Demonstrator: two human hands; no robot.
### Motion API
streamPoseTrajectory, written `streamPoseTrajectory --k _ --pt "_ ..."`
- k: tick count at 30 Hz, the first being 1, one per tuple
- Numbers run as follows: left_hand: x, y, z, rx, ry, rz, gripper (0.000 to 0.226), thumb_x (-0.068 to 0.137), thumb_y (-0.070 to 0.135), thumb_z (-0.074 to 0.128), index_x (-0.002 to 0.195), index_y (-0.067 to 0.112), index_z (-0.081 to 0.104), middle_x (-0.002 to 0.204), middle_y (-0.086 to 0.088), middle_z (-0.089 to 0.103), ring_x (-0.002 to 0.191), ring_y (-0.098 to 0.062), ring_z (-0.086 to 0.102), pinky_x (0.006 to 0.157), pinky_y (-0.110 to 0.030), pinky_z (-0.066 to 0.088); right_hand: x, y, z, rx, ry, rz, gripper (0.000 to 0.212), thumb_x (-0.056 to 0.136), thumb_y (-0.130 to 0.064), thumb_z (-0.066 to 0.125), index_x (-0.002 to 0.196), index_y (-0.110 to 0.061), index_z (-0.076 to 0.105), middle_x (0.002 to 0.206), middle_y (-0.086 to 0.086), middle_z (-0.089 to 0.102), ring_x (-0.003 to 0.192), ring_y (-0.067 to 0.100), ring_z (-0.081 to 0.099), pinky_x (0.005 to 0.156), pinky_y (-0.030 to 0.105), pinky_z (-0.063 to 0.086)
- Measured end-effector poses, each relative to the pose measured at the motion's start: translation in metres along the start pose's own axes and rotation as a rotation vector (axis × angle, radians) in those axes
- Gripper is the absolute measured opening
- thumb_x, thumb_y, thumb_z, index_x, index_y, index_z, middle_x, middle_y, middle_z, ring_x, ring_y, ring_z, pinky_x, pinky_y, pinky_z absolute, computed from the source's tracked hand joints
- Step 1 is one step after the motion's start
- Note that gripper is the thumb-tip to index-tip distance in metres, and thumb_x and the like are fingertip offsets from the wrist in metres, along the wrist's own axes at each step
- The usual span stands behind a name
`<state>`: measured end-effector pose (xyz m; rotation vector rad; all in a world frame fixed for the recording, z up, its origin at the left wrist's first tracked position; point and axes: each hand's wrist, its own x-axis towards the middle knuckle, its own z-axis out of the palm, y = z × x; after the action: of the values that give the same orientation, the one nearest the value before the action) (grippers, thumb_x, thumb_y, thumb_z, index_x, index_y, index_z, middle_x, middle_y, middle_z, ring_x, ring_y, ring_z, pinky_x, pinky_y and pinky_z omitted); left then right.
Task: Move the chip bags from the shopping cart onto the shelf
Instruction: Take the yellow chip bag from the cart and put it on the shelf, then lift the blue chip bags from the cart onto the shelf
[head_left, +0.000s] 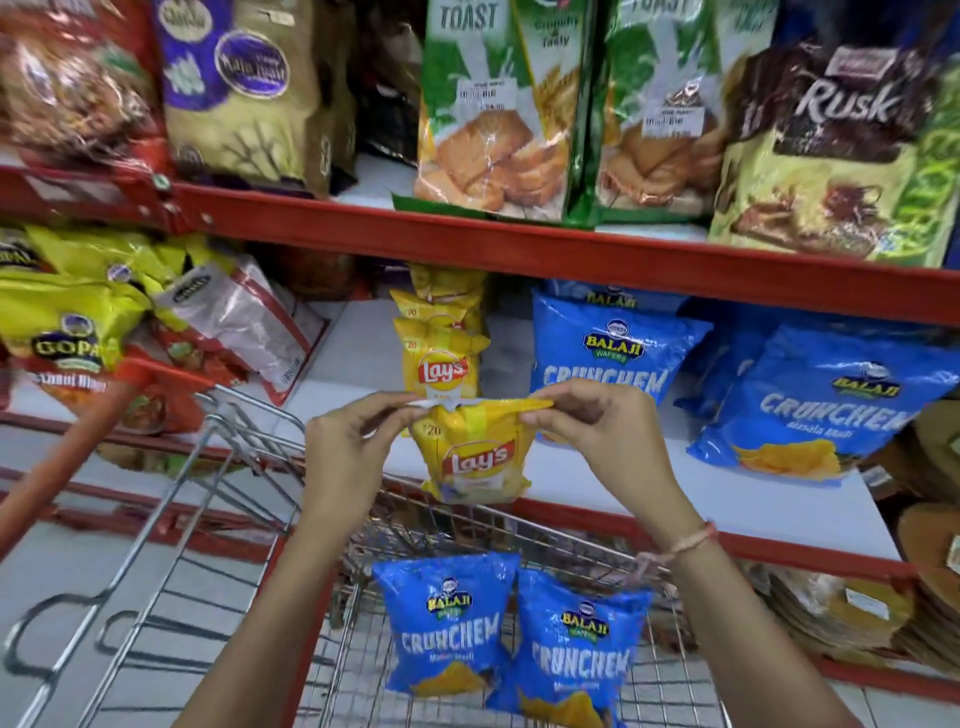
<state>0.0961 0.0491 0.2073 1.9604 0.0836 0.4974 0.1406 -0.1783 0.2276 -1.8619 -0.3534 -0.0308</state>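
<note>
Above the shopping cart (218, 467), just in front of the shelf (597, 480), you hold a yellow Lay's bag (475, 457) by its top seam. Your left hand (345, 449) pinches the seam's left end and your right hand (597, 431) pinches the right end, so the bag hangs upright between them, its lower edge level with the shelf's red front lip. The fingertips fold over the seam and hide how much of it you have taken.

Behind the held bag a row of Lay's bags (441, 358) stands on the shelf, running away from you; only the front one reads clearly, and the far ones are cut off by the red shelf above. To the right, blue Balaji bags (613, 348) stand on the same shelf, with one more leaning at the far right (826, 405).

Near you, two blue Balaji bags lie side by side in the cart, one to the left (447, 623) and one to the right (576, 649); the right one's bottom is cut off by the frame edge. Your forearms cover part of the cart's basket. At the left the yellow Gopal bags (67, 322) are blurred, and the cart's red handle (57, 457) runs out of view.
</note>
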Motion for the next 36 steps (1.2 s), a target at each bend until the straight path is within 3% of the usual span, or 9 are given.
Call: streamPoseTrajectory --k 3,9,14,20,22,25,28,31,36 --pt "0.023 -0.003 0.004 0.038 0.018 0.040 0.010 0.080 0.010 0.068 0.083 0.018 0.074 0.075 0.012 0.076 0.074 0.001 0.066 0.065 -0.008 0.048 0.019 0.005 0.004 0.014 0.034 0.026 0.012 0.075 -0.006 0.076 0.083 -0.015 0.074 0.076 0.008 0.076 0.073 0.012 0.071 0.068 0.040 0.060" --pt "0.048 -0.043 0.020 0.144 -0.055 -0.063 0.011 0.078 0.018 0.070 0.088 0.016 0.073 0.080 -0.011 0.076 0.076 -0.025 0.070 0.072 -0.049 0.057 0.045 0.041 0.028 -0.143 0.059 0.084 0.012 0.075 -0.012 0.076 0.086 -0.014 0.073 0.079 0.005 0.076 0.076 0.010 0.070 0.062 0.024 0.058" --pt "0.029 -0.063 0.022 0.055 0.020 -0.138 0.038 0.082 0.017 0.067 0.118 0.019 0.056 0.106 0.002 0.069 0.092 0.013 0.061 0.085 -0.009 0.049 0.040 0.067 0.038 -0.177 0.144 0.077 0.037 0.076 -0.023 0.076 0.111 -0.016 0.065 0.098 -0.001 0.072 0.089 0.003 0.066 0.080 0.020 0.055" --pt "-0.052 -0.111 0.015 0.194 0.147 -0.136 0.022 0.079 0.012 0.070 0.095 0.025 0.062 0.094 0.010 0.070 0.084 -0.004 0.065 0.076 -0.016 0.051 -0.018 0.101 0.057 -0.194 0.316 0.027 0.026 0.083 -0.018 0.071 0.108 -0.019 0.061 0.102 0.000 0.066 0.090 0.007 0.063 0.077 0.022 0.053" --pt "-0.075 -0.141 0.018 0.273 0.017 -0.204 0.019 0.078 0.009 0.072 0.088 0.024 0.064 0.085 0.018 0.070 0.077 -0.004 0.065 0.069 -0.008 0.048 -0.038 0.123 0.068 -0.341 0.198 -0.019 0.014 0.086 -0.018 0.067 0.100 -0.018 0.064 0.096 0.000 0.066 0.086 0.006 0.061 0.076 0.022 0.050" --pt "-0.091 -0.181 0.024 0.423 -0.261 -0.306 0.020 0.078 0.009 0.071 0.097 0.013 0.064 0.092 -0.008 0.072 0.081 -0.026 0.067 0.068 -0.034 0.053 -0.058 0.167 0.085 -0.606 -0.100 -0.105 0.013 0.086 -0.016 0.068 0.099 -0.015 0.065 0.091 0.002 0.068 0.087 0.012 0.059 0.074 0.023 0.049" --pt "-0.090 -0.211 0.034 0.622 -0.547 -0.383 0.044 0.082 0.016 0.067 0.122 0.008 0.052 0.125 -0.018 0.057 0.110 -0.035 0.057 0.085 -0.043 0.050 -0.065 0.206 0.104 -0.913 -0.480 -0.133 0.044 0.070 -0.006 0.079 0.110 -0.013 0.062 0.102 0.006 0.070 0.097 0.020 0.063 0.070 0.029 0.058" --pt "-0.087 -0.226 0.041 0.798 -0.729 -0.404 0.058 0.085 0.017 0.063 0.136 0.016 0.036 0.141 -0.011 0.043 0.126 -0.032 0.043 0.103 -0.042 0.042 -0.066 0.220 0.115 -1.069 -0.594 -0.098 0.075 0.044 -0.002 0.088 0.114 -0.011 0.063 0.100 0.004 0.073 0.091 0.019 0.067 0.064 0.026 0.058" --pt "-0.098 -0.233 0.044 0.829 -0.730 -0.481 0.026 0.085 0.008 0.059 0.111 0.010 0.060 0.115 -0.009 0.063 0.100 -0.028 0.063 0.085 -0.038 0.054 -0.084 0.229 0.132 -1.015 -0.656 0.157 0.063 0.085 0.000 0.058 0.140 -0.007 0.030 0.134 0.015 0.048 0.124 0.032 0.041 0.108 0.042 0.031"
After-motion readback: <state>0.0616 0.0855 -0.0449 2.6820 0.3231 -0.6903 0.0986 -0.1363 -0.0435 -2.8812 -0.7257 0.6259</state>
